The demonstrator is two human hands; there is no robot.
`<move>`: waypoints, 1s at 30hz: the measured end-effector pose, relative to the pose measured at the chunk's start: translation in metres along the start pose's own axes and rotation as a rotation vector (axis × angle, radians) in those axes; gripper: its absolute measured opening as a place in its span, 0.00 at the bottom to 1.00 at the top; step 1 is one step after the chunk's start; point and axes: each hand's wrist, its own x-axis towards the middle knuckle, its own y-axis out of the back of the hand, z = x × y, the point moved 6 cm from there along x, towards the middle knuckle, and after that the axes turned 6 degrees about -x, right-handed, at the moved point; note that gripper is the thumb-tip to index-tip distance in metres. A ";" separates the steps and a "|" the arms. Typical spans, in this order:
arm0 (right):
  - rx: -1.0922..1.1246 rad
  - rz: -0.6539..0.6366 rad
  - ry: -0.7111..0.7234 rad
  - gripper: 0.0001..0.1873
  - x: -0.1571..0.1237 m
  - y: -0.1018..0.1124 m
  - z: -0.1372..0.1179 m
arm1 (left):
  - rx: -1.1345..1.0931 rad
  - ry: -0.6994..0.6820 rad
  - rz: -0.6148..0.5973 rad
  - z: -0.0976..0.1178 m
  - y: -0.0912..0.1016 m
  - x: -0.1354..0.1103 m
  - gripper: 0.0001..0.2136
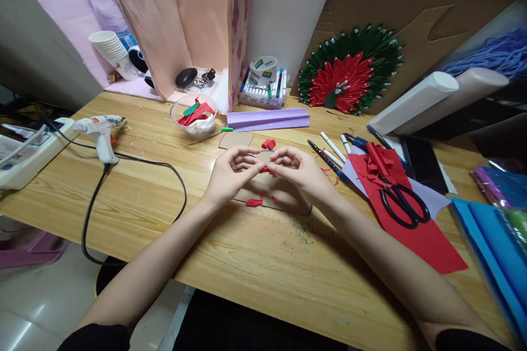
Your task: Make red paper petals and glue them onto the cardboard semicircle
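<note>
My left hand (235, 170) and my right hand (294, 170) meet over a piece of cardboard (284, 197) on the table. Thumbs and fingertips of both pinch a small piece of red crepe paper (265, 168), mostly covered by the fingers. On the cardboard's near edge lie red paper scraps (255, 202). Just beyond my hands sits a crumpled red paper piece (269, 144). Another flat cardboard piece (235, 140) is beside it, partly behind my left hand.
A white glue gun (101, 134) with a black cord stands at left. Behind are a bowl of scraps (195, 120), a purple folded strip (267, 119) and a marker box (263, 97). At right, black scissors (404, 205) lie on red crepe paper (428, 247), near several pens.
</note>
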 end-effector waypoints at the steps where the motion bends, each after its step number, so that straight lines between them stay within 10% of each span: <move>1: -0.006 0.015 0.007 0.15 0.000 0.001 0.000 | -0.011 0.010 0.005 0.000 0.000 0.000 0.16; 30: -0.121 0.100 0.204 0.06 -0.008 0.002 -0.019 | 0.131 -0.153 0.021 0.016 -0.004 -0.008 0.08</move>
